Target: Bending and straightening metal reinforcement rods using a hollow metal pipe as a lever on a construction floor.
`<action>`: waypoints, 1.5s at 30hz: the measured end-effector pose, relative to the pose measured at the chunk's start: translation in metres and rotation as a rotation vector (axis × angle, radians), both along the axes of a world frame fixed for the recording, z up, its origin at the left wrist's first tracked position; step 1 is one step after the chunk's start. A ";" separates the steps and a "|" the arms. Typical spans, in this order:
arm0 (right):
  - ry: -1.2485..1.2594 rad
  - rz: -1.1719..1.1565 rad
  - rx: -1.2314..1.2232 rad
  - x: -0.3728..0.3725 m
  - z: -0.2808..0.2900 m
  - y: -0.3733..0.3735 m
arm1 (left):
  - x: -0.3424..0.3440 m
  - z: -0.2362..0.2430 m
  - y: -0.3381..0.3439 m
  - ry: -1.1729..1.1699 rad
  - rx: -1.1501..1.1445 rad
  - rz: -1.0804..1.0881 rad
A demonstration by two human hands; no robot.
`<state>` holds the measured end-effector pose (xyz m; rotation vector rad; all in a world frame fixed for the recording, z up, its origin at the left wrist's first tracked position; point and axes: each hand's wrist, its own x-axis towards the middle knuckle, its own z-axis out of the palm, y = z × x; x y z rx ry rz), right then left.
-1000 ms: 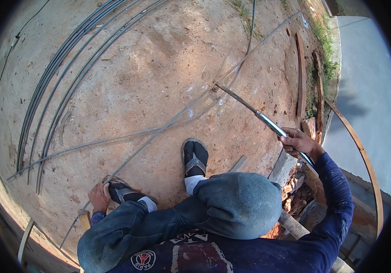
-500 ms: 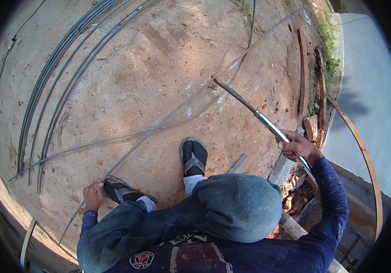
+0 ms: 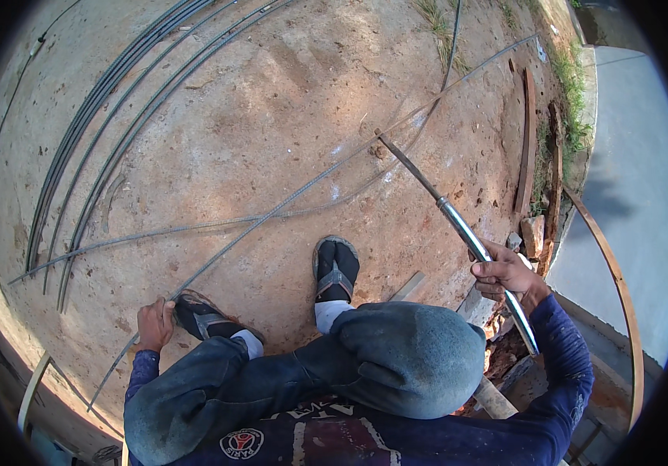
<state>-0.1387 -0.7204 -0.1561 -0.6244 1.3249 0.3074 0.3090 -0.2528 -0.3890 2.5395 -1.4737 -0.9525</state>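
Observation:
My left hand [image 3: 155, 325] is closed around a long ribbed steel rebar [image 3: 278, 208] near its lower end, beside my left foot. The rebar runs from there across the ground toward the far right. In my right hand [image 3: 508, 275], the fingers wrap round a shiny metal tube [image 3: 462, 225] with a thinner dark bar [image 3: 409, 165] extending from its far end. The tip of that dark bar meets the held rebar in this view; whether it is hooked on cannot be made out. A second rebar [image 3: 155, 231] crosses beneath the held one.
Several long rebars [image 3: 105, 116] lie at the far left. Wooden planks [image 3: 529, 140], broken bricks [image 3: 532, 235] and grass [image 3: 571, 93] line the right side, beside a smooth grey slab [image 3: 621, 147]. My sandalled feet [image 3: 335, 268] rest on the dirt. A curved wooden strip [image 3: 617, 279] stands at right.
The metal tube has turned steeper in my right hand, and more of its near end shows below the fist. The whole view has shifted slightly. My left hand keeps its grip on the rebar.

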 end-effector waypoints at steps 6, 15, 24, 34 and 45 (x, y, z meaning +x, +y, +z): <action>0.023 -0.050 0.005 0.014 0.001 0.001 | -0.006 0.001 0.001 0.027 0.074 0.007; 0.080 -0.137 -0.052 0.016 -0.007 0.013 | -0.036 -0.017 -0.025 0.077 0.041 0.055; 0.171 0.501 -0.338 -0.040 -0.017 -0.016 | 0.006 0.009 -0.042 0.192 0.008 -0.024; 0.036 0.254 -0.191 -0.047 -0.016 -0.023 | 0.008 0.034 -0.043 0.105 0.014 -0.008; 0.094 0.130 -0.276 -0.014 -0.031 0.048 | 0.018 0.022 -0.041 0.080 -0.065 -0.054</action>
